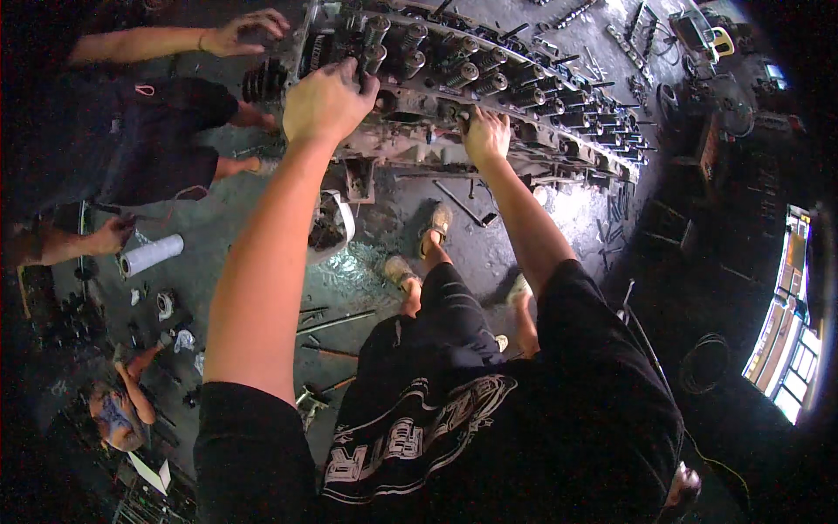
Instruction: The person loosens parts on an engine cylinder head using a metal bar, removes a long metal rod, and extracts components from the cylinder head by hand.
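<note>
A long, greasy engine cylinder head (410, 103) spans the top of the view, with rows of valve springs (463, 75) standing along it. My left hand (325, 106) is closed at its near left part, beside the springs. The fingers curl out of sight, so what they hold is hidden. Farther right, my right hand (487, 138) has its fingers bent over the near edge of the cylinder head, between the openings in its side. Dark grease marks the fingertips of both hands.
At the left stands a co-worker, one hand (244, 35) near the engine's left end, the other (113, 234) by a white roll (153, 255). Another person (122, 410) is low at the left. A long-handled tool (463, 204) and metal bars (336, 321) lie on the floor near my feet.
</note>
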`<move>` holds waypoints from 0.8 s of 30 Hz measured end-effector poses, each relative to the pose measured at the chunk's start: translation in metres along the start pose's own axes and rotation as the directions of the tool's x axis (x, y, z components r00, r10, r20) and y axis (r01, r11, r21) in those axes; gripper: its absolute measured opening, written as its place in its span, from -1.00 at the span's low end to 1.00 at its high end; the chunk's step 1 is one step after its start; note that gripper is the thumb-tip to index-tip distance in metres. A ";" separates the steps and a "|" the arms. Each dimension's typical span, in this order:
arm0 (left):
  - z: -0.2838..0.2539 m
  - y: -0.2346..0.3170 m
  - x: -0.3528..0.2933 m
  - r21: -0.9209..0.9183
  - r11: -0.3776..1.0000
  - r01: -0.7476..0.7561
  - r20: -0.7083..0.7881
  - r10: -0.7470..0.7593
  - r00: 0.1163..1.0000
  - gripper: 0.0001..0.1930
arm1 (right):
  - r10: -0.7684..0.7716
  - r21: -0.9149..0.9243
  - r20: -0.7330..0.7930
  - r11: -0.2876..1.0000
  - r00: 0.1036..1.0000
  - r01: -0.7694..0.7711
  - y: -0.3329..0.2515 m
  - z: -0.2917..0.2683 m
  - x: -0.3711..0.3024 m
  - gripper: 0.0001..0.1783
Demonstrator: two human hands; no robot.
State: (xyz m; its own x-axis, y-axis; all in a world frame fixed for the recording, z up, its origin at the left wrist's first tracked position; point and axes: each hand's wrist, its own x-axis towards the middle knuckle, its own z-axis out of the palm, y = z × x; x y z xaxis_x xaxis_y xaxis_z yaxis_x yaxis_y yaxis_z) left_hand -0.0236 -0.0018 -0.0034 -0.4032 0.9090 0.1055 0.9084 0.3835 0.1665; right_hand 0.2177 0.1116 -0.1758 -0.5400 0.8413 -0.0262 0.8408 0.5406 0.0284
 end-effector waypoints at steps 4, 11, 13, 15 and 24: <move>0.002 -0.001 -0.002 0.033 0.999 -0.001 -0.038 0.003 0.999 -0.53 | -0.089 0.125 -0.081 0.987 0.993 0.099 0.003 -0.004 -0.010 -0.42; 0.005 -0.006 -0.002 0.035 0.999 -0.014 -0.088 0.017 0.996 -0.54 | 0.067 0.056 0.060 0.996 0.996 -0.070 -0.009 -0.020 -0.005 -0.53; 0.005 -0.002 -0.001 0.023 1.000 -0.017 -0.094 0.019 0.995 -0.54 | 0.013 0.095 0.031 0.995 0.999 -0.016 0.002 0.000 0.004 -0.47; 0.007 0.001 0.001 0.013 1.000 -0.019 -0.103 0.020 0.995 -0.54 | -0.042 0.132 -0.002 0.990 0.999 0.042 0.012 0.015 0.005 -0.40; 0.008 -0.003 -0.003 0.068 0.998 -0.001 -0.095 0.008 0.995 -0.53 | 0.053 0.006 0.050 0.999 0.997 -0.053 -0.001 -0.006 -0.003 -0.40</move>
State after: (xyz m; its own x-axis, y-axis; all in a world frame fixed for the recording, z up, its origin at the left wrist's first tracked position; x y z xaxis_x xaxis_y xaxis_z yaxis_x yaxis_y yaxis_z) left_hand -0.0247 -0.0044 -0.0119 -0.4048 0.8924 0.1995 0.9143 0.3926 0.0993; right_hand 0.2183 0.1089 -0.1698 -0.4924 0.8672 -0.0749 0.8685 0.4951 0.0233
